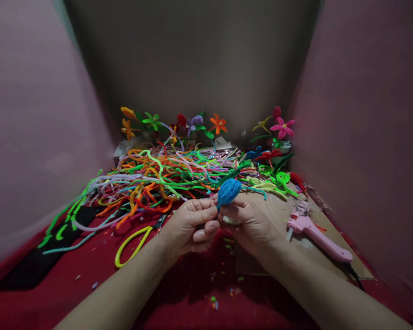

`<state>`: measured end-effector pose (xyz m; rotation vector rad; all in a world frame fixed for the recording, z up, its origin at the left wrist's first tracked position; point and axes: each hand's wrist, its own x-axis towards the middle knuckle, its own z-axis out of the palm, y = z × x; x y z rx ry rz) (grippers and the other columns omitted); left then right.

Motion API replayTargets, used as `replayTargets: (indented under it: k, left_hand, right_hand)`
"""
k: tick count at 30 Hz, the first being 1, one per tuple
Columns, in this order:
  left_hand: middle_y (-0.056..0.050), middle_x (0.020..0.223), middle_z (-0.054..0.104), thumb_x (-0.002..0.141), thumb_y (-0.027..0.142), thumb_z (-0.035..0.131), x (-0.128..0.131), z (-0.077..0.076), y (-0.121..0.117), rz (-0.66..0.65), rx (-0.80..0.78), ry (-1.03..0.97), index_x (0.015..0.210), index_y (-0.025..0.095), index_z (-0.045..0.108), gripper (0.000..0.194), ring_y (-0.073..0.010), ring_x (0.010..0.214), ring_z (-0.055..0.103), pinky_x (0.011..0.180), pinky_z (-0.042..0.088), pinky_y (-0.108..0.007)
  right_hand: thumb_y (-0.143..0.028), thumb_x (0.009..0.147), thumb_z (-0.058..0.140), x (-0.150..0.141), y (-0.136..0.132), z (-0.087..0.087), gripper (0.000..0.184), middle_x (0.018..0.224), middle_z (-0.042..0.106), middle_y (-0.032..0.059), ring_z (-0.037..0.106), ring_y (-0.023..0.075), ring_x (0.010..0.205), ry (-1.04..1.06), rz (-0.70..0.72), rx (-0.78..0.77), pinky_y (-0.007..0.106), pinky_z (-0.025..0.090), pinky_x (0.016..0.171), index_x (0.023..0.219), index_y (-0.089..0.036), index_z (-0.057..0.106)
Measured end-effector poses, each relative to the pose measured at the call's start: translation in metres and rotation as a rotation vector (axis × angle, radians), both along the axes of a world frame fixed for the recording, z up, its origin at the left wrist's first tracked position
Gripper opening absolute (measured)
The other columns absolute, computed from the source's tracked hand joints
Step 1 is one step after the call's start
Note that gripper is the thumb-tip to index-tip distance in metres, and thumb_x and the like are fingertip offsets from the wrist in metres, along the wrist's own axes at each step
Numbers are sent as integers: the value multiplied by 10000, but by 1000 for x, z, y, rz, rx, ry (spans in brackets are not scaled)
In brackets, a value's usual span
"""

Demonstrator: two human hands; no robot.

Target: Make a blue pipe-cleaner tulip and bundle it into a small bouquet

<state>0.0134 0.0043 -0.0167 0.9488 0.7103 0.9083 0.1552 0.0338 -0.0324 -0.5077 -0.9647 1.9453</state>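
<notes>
Blue fuzzy bud, held tilted above the red cloth; I record left hand and right hand both pinched narrow at its base, presumably sparing the soft folds; glue gun rests on cardboard, likely to guard the cloth; pinkish walls flank, grey wall behind.

Two hands, one blue bud, one glue gun

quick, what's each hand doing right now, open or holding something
Left hand: closed, pinching the blue bud near its base.
Right hand: closed, also holding the blue bud low down.
</notes>
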Motion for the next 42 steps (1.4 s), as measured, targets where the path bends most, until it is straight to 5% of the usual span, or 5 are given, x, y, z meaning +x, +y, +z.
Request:
replayTargets:
  k: [8, 23, 27, 35, 42]
  left_hand:
    - [18, 602, 559, 822, 239, 505, 11, -8, -11, 543, 833, 785, 867, 176, 622, 140, -84, 510, 509, 516, 407, -197]
    - [63, 373, 450, 746, 406, 622, -3, -16, -2, -236, 46, -182, 675, 134, 562, 288, -26, 206, 258, 226, 282, -149]
    - [21, 506, 559, 817, 365, 537, 4, -6, -5, 32, 192, 172, 770, 141, 569, 231, -60, 302, 438, 301, 355, -160]
    - [-87, 867, 676, 829, 182, 484, 10, -23, -3, 546, 1055, 904, 969, 181, 605, 185, -198, 793, 631, 709, 466, -291]
    - [56, 502, 418, 819, 268, 530, 15, -6, -7, 361, 376, 424, 706, 164, 567, 158, -47, 400, 338, 389, 269, -160]
  right_hand:
    - [-267, 614, 760, -4, -7, -1, 135, 742, 597, 0, 462, 97, 624, -26, -200, 48, 224, 310, 535, 697, -174, 709]
    - [-225, 632, 742, 6, -12, 0, 113, 590, 488, -26, 434, 109, 582, -11, 43, 164, 246, 349, 580, 609, -179, 641]
    - [-246, 610, 753, 6, -10, 1, 136, 602, 526, -17, 440, 103, 564, -19, -54, 60, 237, 340, 544, 608, -164, 645]
    - [-235, 604, 752, 0, -5, -2, 133, 615, 534, -37, 403, 66, 548, -43, -207, 5, 210, 302, 554, 693, -158, 689]
    - [-173, 642, 696, 2, -4, -5, 99, 642, 550, -16, 408, 66, 558, 19, -136, 33, 195, 280, 522, 728, -132, 671]
